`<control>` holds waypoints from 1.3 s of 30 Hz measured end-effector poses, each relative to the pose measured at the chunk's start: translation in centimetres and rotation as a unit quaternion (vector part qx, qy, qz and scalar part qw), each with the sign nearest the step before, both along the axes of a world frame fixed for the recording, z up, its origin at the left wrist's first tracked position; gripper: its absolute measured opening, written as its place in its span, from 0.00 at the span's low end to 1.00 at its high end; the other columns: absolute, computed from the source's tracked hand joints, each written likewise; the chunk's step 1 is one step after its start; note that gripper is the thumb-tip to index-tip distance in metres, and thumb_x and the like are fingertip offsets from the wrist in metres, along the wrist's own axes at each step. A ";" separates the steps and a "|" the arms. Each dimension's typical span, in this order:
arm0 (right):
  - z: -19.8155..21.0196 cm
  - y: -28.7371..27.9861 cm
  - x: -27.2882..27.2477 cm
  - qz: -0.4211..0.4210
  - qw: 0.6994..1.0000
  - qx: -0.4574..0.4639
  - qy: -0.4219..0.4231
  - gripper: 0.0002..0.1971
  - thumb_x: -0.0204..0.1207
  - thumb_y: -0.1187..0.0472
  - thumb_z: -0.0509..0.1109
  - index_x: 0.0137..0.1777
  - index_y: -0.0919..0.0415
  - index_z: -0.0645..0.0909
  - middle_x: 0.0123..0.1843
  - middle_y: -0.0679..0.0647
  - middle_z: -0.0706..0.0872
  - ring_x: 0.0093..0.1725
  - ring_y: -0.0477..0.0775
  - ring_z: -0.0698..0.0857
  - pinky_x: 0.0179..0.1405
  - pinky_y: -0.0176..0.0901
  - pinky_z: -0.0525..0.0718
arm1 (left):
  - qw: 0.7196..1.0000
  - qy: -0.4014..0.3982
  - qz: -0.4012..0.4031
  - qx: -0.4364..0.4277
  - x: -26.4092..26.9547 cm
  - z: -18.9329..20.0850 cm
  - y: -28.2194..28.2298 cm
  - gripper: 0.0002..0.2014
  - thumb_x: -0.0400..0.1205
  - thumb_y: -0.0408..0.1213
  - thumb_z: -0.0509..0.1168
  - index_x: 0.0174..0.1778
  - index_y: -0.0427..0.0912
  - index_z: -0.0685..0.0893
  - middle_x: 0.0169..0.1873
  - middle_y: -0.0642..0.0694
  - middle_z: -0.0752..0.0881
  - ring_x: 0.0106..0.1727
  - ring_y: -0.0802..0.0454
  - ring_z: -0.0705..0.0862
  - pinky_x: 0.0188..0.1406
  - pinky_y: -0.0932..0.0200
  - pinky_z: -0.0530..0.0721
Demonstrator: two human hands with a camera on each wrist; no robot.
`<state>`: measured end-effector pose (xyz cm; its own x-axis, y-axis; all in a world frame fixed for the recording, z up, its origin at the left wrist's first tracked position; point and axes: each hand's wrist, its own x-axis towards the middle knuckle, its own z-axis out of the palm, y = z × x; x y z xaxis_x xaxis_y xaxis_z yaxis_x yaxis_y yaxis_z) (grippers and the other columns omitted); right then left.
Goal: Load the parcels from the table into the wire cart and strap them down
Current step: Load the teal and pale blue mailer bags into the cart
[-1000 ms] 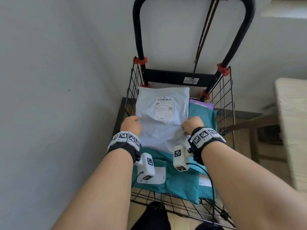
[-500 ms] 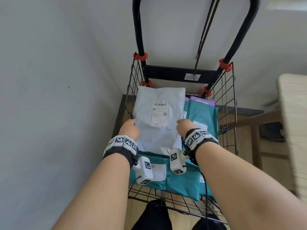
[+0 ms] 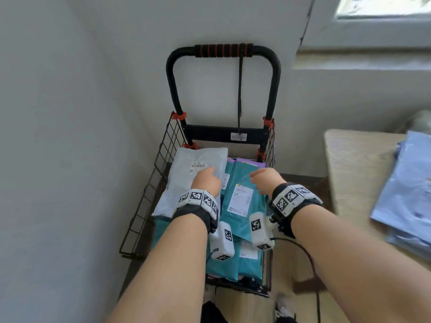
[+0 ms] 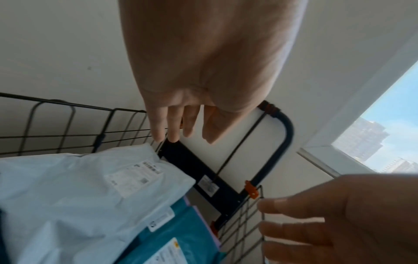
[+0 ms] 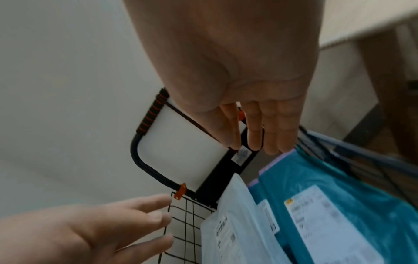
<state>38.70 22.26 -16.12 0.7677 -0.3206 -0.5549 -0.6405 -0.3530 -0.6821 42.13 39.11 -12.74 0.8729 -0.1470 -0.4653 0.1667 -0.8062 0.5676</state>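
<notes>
The wire cart (image 3: 149, 206) stands against the wall, its black handle (image 3: 224, 50) upright. A white parcel (image 3: 189, 183) lies along the cart's left side on several teal parcels (image 3: 245, 220). My left hand (image 3: 206, 180) hovers just over the white parcel (image 4: 79, 187) with straight fingers (image 4: 174, 128) and holds nothing. Over the teal parcels (image 5: 328, 205), my right hand (image 3: 263, 180) is open too, its fingers (image 5: 255, 132) straight and empty. A dark strap (image 3: 240, 94) hangs from the handle down to the cart's back bar.
A light wooden table (image 3: 354, 164) stands to the right of the cart, with pale blue parcels (image 3: 405, 194) piled on it. Grey walls close in on the left and behind the cart. A window ledge (image 3: 363, 59) is at the upper right.
Both hands have let go of the white parcel, which now lies further left in the cart. The hands have lifted off it, and the head view has drawn back.
</notes>
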 end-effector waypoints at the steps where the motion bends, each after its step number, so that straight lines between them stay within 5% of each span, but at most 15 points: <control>1: 0.9 -1.2 -0.8 0.004 1.000 -0.011 -0.006 0.18 0.80 0.68 0.62 0.69 0.67 0.80 0.53 0.57 0.80 0.51 0.52 0.76 0.55 0.44 0.78 | 1.000 -0.012 -0.005 0.001 -0.9 0.6 -1.5 0.26 0.84 0.27 0.52 0.80 0.42 0.69 0.79 0.42 0.68 0.77 0.42 0.70 0.74 0.53 0.70; 6: 4.1 -7.3 -5.1 -0.005 0.997 -0.068 -0.033 0.14 0.79 0.69 0.63 0.60 0.64 0.86 0.49 0.55 0.82 0.51 0.58 0.82 0.54 0.47 0.82 | 0.999 -0.034 -0.038 -0.008 -4.7 2.6 -8.4 0.28 0.82 0.29 0.54 0.80 0.49 0.68 0.75 0.42 0.75 0.69 0.40 0.79 0.61 0.54 0.78; 10: 5.6 -12.0 -9.1 -0.032 0.995 -0.085 -0.036 0.14 0.79 0.66 0.66 0.63 0.63 0.84 0.52 0.56 0.83 0.50 0.54 0.80 0.49 0.44 0.80 | 0.994 -0.071 -0.074 -0.023 -6.9 5.1 -13.6 0.25 0.83 0.31 0.55 0.78 0.47 0.71 0.76 0.44 0.74 0.71 0.42 0.77 0.71 0.52 0.75; 13: 7.0 -15.1 -12.0 -0.056 0.993 -0.099 -0.032 0.15 0.79 0.67 0.66 0.64 0.65 0.83 0.54 0.58 0.84 0.50 0.55 0.79 0.44 0.43 0.78 | 0.991 -0.081 -0.106 -0.030 -8.2 6.1 -17.0 0.26 0.82 0.32 0.56 0.78 0.47 0.71 0.75 0.44 0.75 0.69 0.42 0.79 0.69 0.53 0.76; 19: 8.7 -20.0 -17.6 -0.157 0.974 -0.159 -0.039 0.14 0.78 0.69 0.64 0.62 0.67 0.84 0.63 0.61 0.86 0.63 0.61 0.83 0.61 0.44 0.79 | 0.978 -0.080 -0.192 -0.033 -10.0 6.6 -22.6 0.25 0.84 0.33 0.54 0.80 0.47 0.69 0.78 0.45 0.71 0.76 0.45 0.72 0.75 0.52 0.71; 26: 8.2 -23.2 -23.1 -0.228 0.958 -0.171 -0.033 0.15 0.77 0.72 0.64 0.62 0.73 0.82 0.63 0.67 0.85 0.63 0.65 0.83 0.66 0.55 0.80 | 0.961 -0.051 -0.269 -0.037 -13.7 5.4 -27.8 0.24 0.83 0.32 0.55 0.78 0.43 0.71 0.76 0.44 0.73 0.75 0.43 0.73 0.71 0.53 0.72; 30: 7.2 -26.2 -26.5 -0.279 0.947 -0.162 -0.012 0.17 0.78 0.67 0.65 0.66 0.66 0.80 0.64 0.61 0.84 0.64 0.63 0.82 0.65 0.48 0.80 | 0.959 -0.033 -0.281 -0.026 -15.8 3.8 -30.7 0.26 0.82 0.30 0.54 0.78 0.42 0.71 0.75 0.41 0.74 0.71 0.41 0.76 0.64 0.55 0.75; 36: 5.3 -33.5 -29.4 -0.286 0.944 -0.159 0.028 0.18 0.80 0.65 0.64 0.69 0.64 0.77 0.70 0.60 0.81 0.68 0.61 0.79 0.64 0.47 0.76 | 0.965 -0.005 -0.262 -0.003 -18.3 1.1 -36.4 0.26 0.83 0.30 0.55 0.80 0.42 0.68 0.77 0.43 0.71 0.76 0.42 0.72 0.72 0.53 0.71; 39: 4.5 -37.9 -30.0 -0.262 0.950 -0.159 0.060 0.19 0.81 0.65 0.63 0.71 0.63 0.75 0.69 0.60 0.81 0.62 0.60 0.82 0.51 0.43 0.77 | 0.970 0.010 -0.242 0.001 -19.3 0.2 -39.9 0.24 0.83 0.29 0.55 0.78 0.40 0.71 0.75 0.41 0.75 0.73 0.41 0.75 0.68 0.53 0.74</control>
<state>8.72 -15.61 -11.59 0.3933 -0.8077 -0.4393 -0.8515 -0.1398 -0.5053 22.85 -0.77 -12.58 0.6934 -0.5358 -0.4818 -0.2206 -0.7944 0.5659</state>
